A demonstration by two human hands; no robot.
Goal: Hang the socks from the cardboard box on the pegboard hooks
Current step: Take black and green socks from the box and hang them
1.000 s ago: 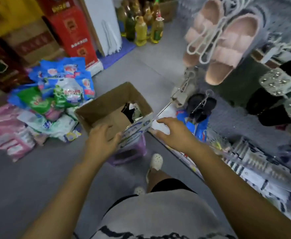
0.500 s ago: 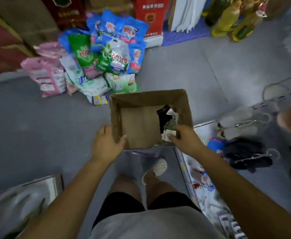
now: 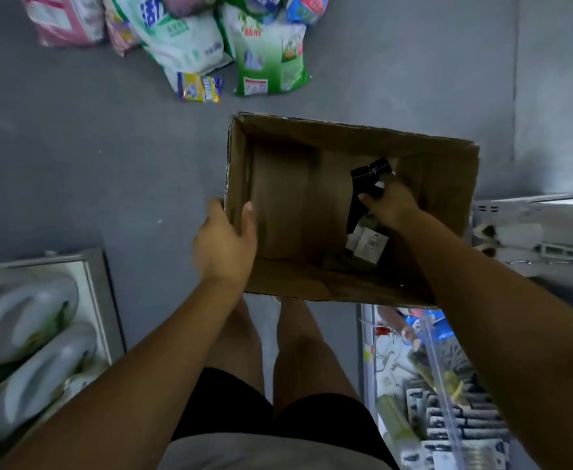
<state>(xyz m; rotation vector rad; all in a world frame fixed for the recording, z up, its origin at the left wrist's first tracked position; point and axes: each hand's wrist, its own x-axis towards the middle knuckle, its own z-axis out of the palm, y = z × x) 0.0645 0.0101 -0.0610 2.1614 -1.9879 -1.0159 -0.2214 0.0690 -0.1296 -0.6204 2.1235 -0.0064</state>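
An open cardboard box (image 3: 278, 205) sits in front of me above the grey floor. Inside it, near the right wall, lie packs of socks (image 3: 363, 201), black with white and green paper labels. My left hand (image 3: 224, 242) grips the box's left wall, thumb inside and fingers outside. My right hand (image 3: 388, 201) is down in the box and pinches the black sock pack near its top. The pegboard is out of view; only a metal shelf rail shows at the right edge.
Several detergent bags (image 3: 210, 39) lie on the floor beyond the box. A shelf with white bags (image 3: 31, 337) stands at lower left. A shelf of small goods (image 3: 441, 385) runs along the lower right. My bare legs stand below the box.
The view tilted down from the pegboard to the box. My right hand left the box's rim, reached inside and took hold of the socks. My left hand stays on the box's left wall.
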